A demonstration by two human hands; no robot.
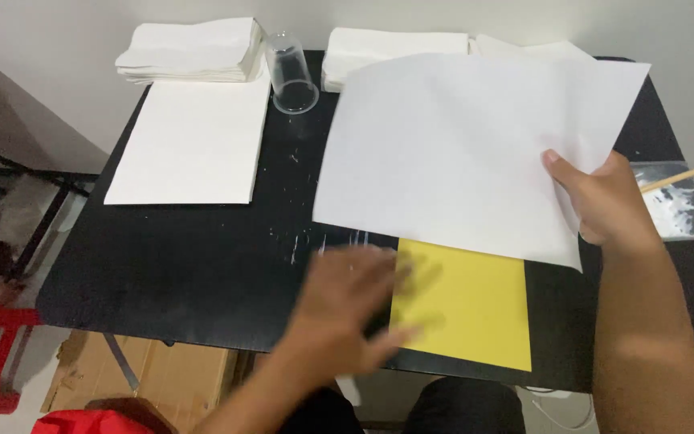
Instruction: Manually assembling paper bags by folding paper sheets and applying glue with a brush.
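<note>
While the right hand [608,201] pinches a white sheet [459,145] by its right edge above the black table [202,257], the blurred left hand [347,309], fingers spread and empty, lies at the yellow sheet's [467,309] left edge.

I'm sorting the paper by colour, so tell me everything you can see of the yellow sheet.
The yellow sheet is a plain, matte rectangle that looks like paper. It lies flat on the black table near the front edge. Its top edge is hidden under the white sheet. The blurred left hand overlaps its left side.
</note>
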